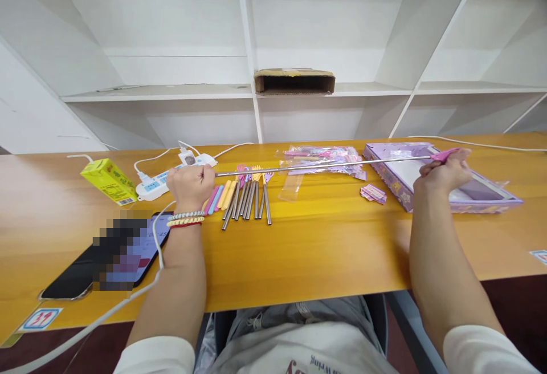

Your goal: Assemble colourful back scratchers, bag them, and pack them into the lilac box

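Observation:
A long, thin telescopic back scratcher (pixel 325 165), drawn out in metal sections, stretches nearly level between my two hands above the table. My left hand (pixel 190 186) is closed in a fist around its left end, which the fingers hide. At the other end, my right hand (pixel 448 174) grips the pink head, part of which shows past the fingers. Below the rod, near my left hand, several shorter back scratchers (pixel 245 200) lie side by side with metal shafts and pink, yellow and purple claw heads. Beside them lie several coloured handle sleeves (pixel 220 197) in pink, purple, blue and yellow.
Clear plastic packets (pixel 325 157) lie behind the rod, with small printed cards (pixel 373 193) nearby. A purple box (pixel 387 177) stands under my right hand. At left are a yellow drink carton (pixel 109 181), a power strip (pixel 154 186), phones (pixel 72 271) and a white cable (pixel 106 308).

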The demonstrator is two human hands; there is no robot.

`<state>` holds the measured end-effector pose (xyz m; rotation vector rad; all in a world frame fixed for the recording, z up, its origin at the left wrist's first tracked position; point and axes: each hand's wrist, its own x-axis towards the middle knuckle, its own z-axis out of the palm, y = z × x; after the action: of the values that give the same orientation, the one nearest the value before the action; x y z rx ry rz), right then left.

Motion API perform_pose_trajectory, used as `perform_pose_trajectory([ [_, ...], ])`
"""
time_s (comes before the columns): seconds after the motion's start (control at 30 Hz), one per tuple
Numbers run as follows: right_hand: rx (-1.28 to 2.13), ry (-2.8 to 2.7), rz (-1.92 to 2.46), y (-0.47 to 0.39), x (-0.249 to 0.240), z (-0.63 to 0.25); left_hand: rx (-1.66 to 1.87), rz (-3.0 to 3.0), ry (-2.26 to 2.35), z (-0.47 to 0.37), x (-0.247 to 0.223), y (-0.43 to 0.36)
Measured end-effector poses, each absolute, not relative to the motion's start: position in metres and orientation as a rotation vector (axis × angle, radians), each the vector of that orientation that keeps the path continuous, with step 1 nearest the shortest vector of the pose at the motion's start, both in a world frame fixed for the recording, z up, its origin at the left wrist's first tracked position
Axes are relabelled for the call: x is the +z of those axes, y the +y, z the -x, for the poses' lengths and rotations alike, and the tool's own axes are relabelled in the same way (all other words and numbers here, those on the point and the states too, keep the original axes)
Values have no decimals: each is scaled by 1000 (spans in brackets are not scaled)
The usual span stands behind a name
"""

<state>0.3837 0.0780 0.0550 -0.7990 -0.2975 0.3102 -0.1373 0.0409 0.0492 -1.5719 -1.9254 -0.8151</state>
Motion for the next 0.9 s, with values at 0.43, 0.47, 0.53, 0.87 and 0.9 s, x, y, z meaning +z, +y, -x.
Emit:
perform_pose_trajectory([
  [0.43, 342, -541, 905, 93, 36, -369, -637, 1549, -2192, 123, 47, 45],
  [0.47, 366, -622, 925, 93, 33, -357, -583, 1600, -2195, 113, 47, 45],
  [0.53, 455, -854, 965, 92, 28, -326, -481, 1711, -2184, 85, 46, 44],
  [0.87, 999, -1481, 827, 35, 6, -183, -435, 2191, -1996, -2, 38, 17],
  [0.9, 1041, -1486, 798, 32, 6, -180, -433, 2207, -1994, -3, 37, 15],
])
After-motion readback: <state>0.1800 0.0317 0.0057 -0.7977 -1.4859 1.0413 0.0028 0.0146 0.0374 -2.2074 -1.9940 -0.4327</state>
